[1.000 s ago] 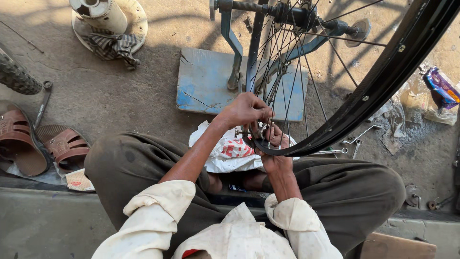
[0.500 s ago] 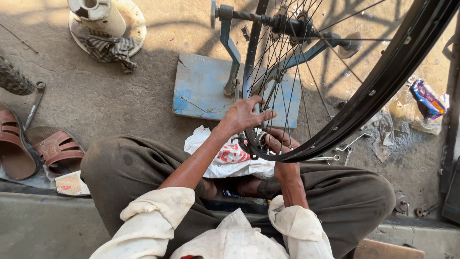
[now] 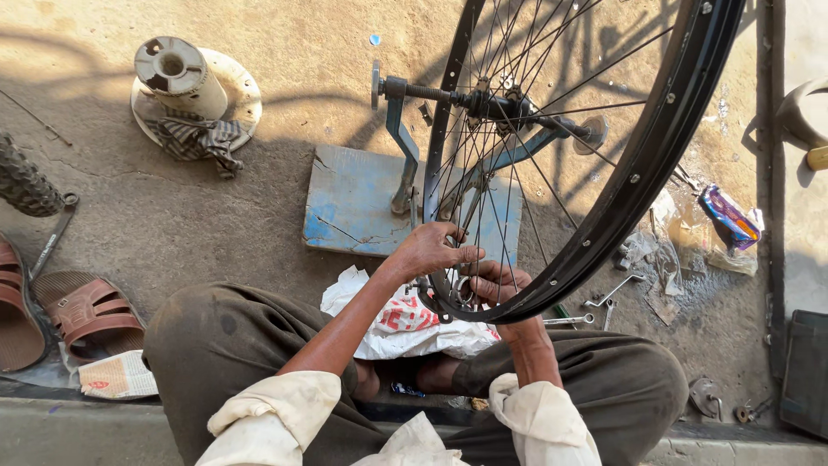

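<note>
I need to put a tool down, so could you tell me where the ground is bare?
Bare ground lies between the white spool and the blue stand base, and nearer, between the sandals and that base. Right of the wheel rim it is crowded with wrappers and spanners. Both hands, left and right, fill the rim's bottom.

Crumpled white-red bag (image 3: 405, 324); purple wrapper (image 3: 730, 216) right

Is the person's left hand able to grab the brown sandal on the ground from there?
Probably yes, with a stretch. The left hand is up at the black wheel rim, and the brown sandal lies off to the left past the bent knee. Only bare ground lies between them.
</note>
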